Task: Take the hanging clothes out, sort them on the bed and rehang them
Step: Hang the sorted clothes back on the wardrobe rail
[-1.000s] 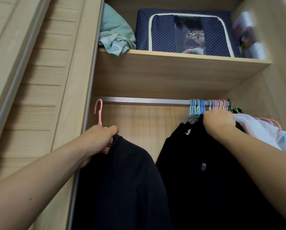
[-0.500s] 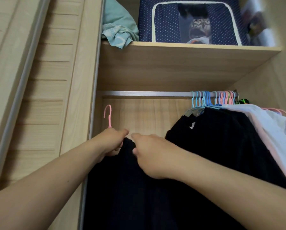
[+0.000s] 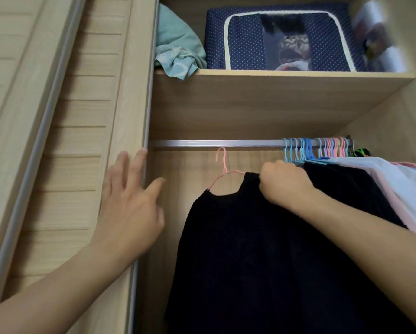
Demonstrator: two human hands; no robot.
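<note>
Centre frame: right hand (image 3: 285, 183) has its fingers curled, pinching the shoulder of a black knit top (image 3: 250, 249) on a thin pink wire hanger (image 3: 222, 169), hook just below the silver metal rail (image 3: 216, 142). Left hand (image 3: 129, 203), lower left, fingers spread, holding nothing, at the pale wooden wardrobe door (image 3: 81, 141) edge. More hung clothes (image 3: 383, 179) bunch at right.

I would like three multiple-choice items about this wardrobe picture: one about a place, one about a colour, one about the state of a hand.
1. Where does the dotted storage box stand?
A. on the shelf above the rail
B. on the floor
C. on the bed

2. What colour is the hanger in the black garment?
A. green
B. pink
C. white

3. How is the left hand?
A. gripping the hanger
B. pinching the garment
C. open, fingers spread, holding nothing

Key: 1 A, it sits above the rail. 2 B, the hook is pink. 3 C, only the right hand grips the collar.
</note>
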